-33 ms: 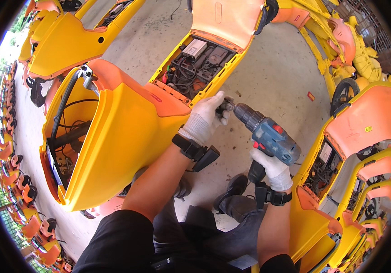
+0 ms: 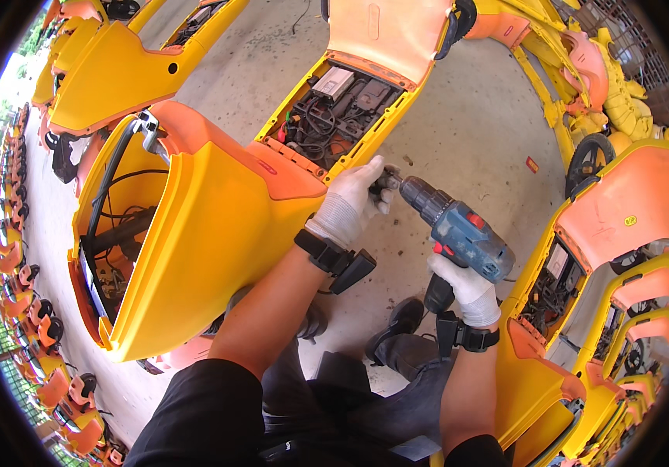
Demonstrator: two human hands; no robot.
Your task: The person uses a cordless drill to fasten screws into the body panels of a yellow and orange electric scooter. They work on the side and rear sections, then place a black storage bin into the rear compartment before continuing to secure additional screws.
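Right hand, white knit glove, fingers wrapped tight round the grip of a blue and grey cordless drill. Drill sits over the concrete floor, angled up-left, chuck pointing at the edge of the nearest yellow plastic body shell.

Left hand, also gloved, fingers curled closed round the drill's chuck end, right at the tip; whether they pinch a bit or screw there I cannot tell, too small. Hand rests just beside the shell's orange trim edge. Both wrists carry black strap bands; the left one has a small black box hanging off it.

Just beyond the left hand: an open compartment in another yellow shell, packed with black wiring and a grey rectangular module. Its orange-pink lid panel is tipped up behind it.

Near shell lies on its side, hollow interior facing left, black cables and a bracket visible inside.

Right side: more yellow and orange shells, one with an open wiring bay, a black wheel further back. Rows of similar orange units run along the far left edge.

Person's dark trousers and black shoes below the drill.
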